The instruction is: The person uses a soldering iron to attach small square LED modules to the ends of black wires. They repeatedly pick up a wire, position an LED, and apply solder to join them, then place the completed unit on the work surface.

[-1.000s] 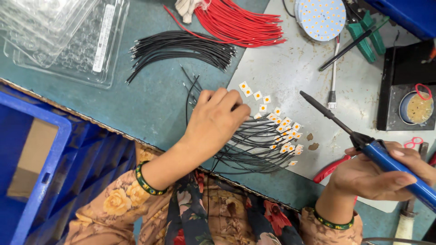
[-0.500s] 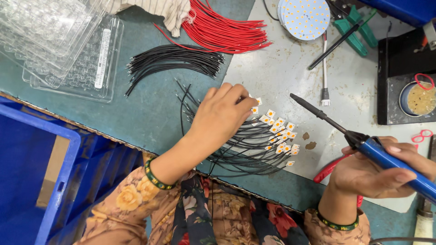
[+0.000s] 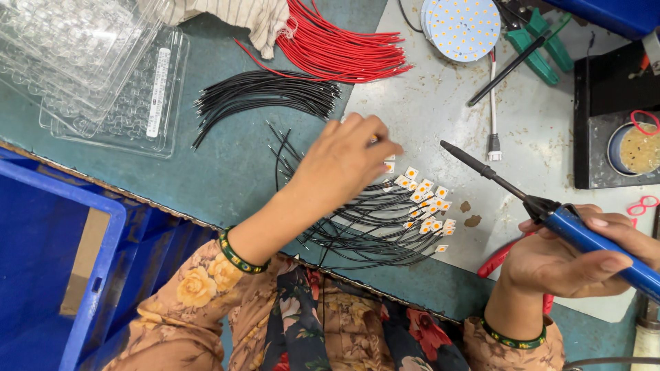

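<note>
Left hand over wired chips

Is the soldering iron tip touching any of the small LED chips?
No, the soldering iron tip hangs above bare table, apart from the LED chips.

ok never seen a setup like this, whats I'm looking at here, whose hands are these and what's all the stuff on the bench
There is no machine: one camera on a person's head looks down at their own two bare hands. The right hand holds a blue-handled soldering iron, its tip in the air. The left hand reaches onto a fan of black wires with small yellow-and-white chips at their ends. On the bench also lie loose black wires, red wires, a round white light board and clear plastic trays. A blue crate sits at the near edge.
</note>
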